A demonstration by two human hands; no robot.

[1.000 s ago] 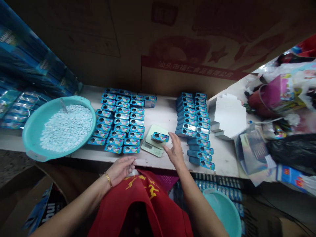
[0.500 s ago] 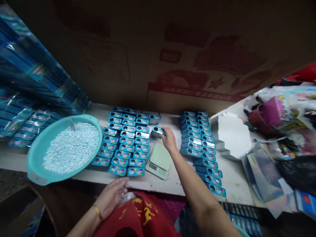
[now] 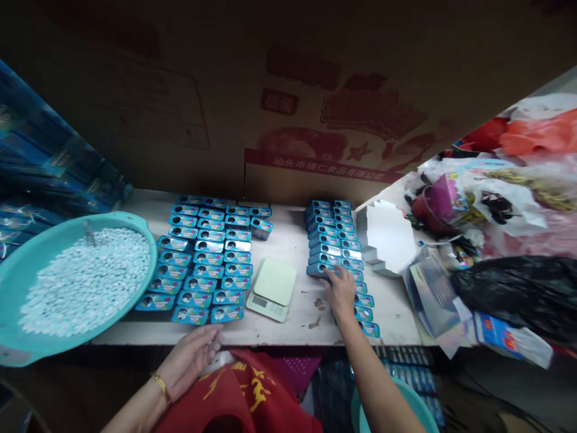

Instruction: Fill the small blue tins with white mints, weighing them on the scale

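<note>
My right hand (image 3: pixel 340 291) is on the right block of blue tins (image 3: pixel 331 240), its fingers closed over the end of one blue tin (image 3: pixel 318 270). Left of it, a digital kitchen scale (image 3: pixel 273 288) lies bare on the table. Another block of open-windowed blue tins (image 3: pixel 202 258) fills the table's middle, with one tin (image 3: pixel 261 228) set askew at its far corner. My left hand (image 3: pixel 192 355) rests open at the table's near edge, palm turned inward, above a red cloth (image 3: pixel 243 385). It holds nothing. A teal basin (image 3: pixel 27 252) of pale blue candies (image 3: pixel 85 282) stands at the left.
A cardboard wall (image 3: pixel 315 120) rises behind the table (image 3: pixel 293 331). A white stepped foam block (image 3: pixel 387 237) stands to the right, beside a black plastic bag (image 3: pixel 518 288) and mixed packaging. Blue packets (image 3: pixel 45 132) are stacked at the left. A teal bowl (image 3: pixel 415 409) sits below.
The tin my right hand carried now lies at the left block's far corner. My right hand has moved right onto the right block. The view has shifted slightly.
</note>
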